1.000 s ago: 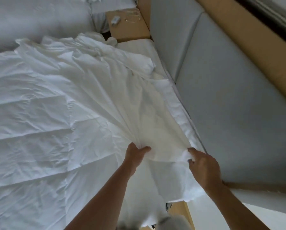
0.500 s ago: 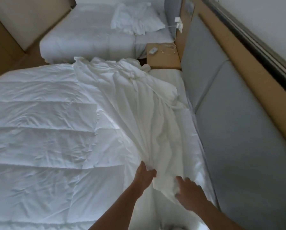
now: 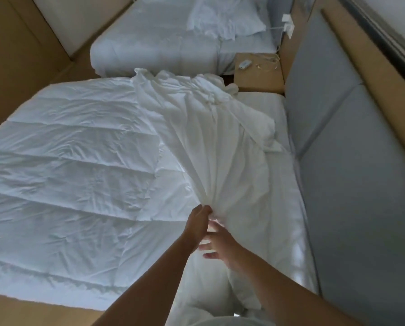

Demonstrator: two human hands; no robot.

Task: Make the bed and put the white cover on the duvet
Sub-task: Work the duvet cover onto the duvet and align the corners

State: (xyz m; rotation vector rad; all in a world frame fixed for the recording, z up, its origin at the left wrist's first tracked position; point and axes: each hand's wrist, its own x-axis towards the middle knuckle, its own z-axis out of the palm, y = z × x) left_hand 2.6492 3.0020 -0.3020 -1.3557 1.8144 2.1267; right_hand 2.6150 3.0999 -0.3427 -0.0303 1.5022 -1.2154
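A quilted white duvet (image 3: 67,175) lies spread flat over the near bed. The white cover (image 3: 215,147) lies bunched in long folds over the duvet's right part, running from the far edge toward me. My left hand (image 3: 198,223) grips a gathered bunch of the cover at its near end. My right hand (image 3: 216,247) is just beside and below it, fingers spread and loosely curved against the cover's hanging cloth, with no clear grip. Below the hands the cover drops over the bed's near side.
A grey padded headboard (image 3: 352,184) runs along the right. A wooden nightstand (image 3: 258,76) with a remote and cable sits between the beds. A second bed (image 3: 163,45) with a pillow and crumpled linen stands beyond. Wooden floor shows at left and bottom left.
The camera has pulled back and up, showing the whole room. My right hand let go of the cover's edge and moved left, close to my left hand, which keeps its grip.
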